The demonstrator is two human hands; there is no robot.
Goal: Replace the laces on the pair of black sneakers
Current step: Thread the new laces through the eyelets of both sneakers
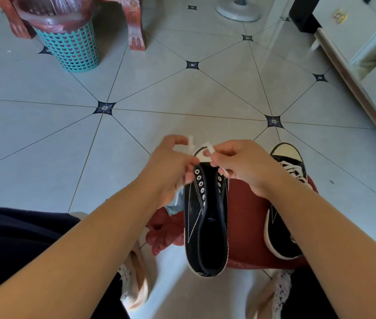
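A black sneaker (205, 226) with bare white eyelets lies on a low red stool (246, 217), toe pointing away from me. Above its toe, my left hand (170, 164) pinches one stretch of a white lace (208, 147). My right hand (242, 164) pinches the other stretch, whose end sticks out below its fingers. The lace shows between the two hands, blurred, and a length hangs below my left hand. The second black sneaker (286, 203) sits to the right on the stool with white laces in it, partly hidden behind my right forearm.
A red plastic bag (166, 233) lies left of the stool. Far left stand a teal bin (69, 47) and red furniture legs (136, 26). A fan base (237, 10) is at the back, white cabinets (366, 54) along the right. My slippered feet are on the tile floor below.
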